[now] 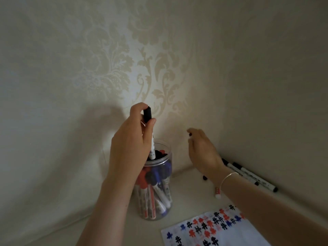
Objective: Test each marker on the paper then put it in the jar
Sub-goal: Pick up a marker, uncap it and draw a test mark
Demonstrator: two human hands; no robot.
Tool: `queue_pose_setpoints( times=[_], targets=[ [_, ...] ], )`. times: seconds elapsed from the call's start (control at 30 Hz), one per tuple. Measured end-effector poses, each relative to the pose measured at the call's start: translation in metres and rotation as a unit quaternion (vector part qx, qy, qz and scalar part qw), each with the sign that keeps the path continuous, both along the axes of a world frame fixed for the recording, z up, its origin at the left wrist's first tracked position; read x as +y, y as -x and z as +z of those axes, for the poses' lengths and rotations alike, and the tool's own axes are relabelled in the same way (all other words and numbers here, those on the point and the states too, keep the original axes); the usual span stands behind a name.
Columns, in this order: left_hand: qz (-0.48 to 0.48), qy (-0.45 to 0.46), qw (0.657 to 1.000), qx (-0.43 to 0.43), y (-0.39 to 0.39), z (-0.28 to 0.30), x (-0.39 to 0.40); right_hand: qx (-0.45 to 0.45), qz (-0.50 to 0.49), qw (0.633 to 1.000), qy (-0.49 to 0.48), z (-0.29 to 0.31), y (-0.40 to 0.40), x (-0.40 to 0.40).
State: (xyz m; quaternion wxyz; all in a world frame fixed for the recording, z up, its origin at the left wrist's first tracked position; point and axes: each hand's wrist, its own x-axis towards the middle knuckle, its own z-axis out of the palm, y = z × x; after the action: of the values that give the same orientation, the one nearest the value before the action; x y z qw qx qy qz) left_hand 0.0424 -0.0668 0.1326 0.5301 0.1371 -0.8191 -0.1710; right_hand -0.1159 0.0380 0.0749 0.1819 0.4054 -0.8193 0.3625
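Note:
My left hand (130, 139) grips a white marker with a black cap (150, 132), upright, its lower end inside the mouth of the clear plastic jar (164, 213). The jar stands on the white surface and holds several red, blue and black markers. My right hand (202, 150) hovers to the right of the jar, fingers relaxed, holding nothing. The paper (230, 237) lies at the lower right, covered with red, blue and black test marks.
A few loose black-capped markers (252, 175) lie by the right wall behind my right wrist, and another marker end (218, 192) shows under the wrist. Patterned wallpaper walls close the corner behind and to the right.

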Motion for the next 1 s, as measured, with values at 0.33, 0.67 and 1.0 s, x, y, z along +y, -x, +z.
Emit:
queue_pose_setpoints(
  times=[0.33, 0.67, 1.0],
  targets=[
    [0.025, -0.025, 0.968, -0.25, 0.001, -0.006, -0.015, -0.192, 0.133, 0.944, 0.232, 0.058, -0.048, 0.008],
    [-0.071, 0.042, 0.984, -0.157, 0.001, 0.009, 0.043, -0.453, 0.176, 0.742, 0.463, 0.062, -0.053, 0.03],
    [-0.332, -0.114, 0.903, -0.249, 0.033, -0.026, 0.075, -0.517, 0.21, 0.745, 0.365, 0.044, -0.036, 0.063]
  ],
)
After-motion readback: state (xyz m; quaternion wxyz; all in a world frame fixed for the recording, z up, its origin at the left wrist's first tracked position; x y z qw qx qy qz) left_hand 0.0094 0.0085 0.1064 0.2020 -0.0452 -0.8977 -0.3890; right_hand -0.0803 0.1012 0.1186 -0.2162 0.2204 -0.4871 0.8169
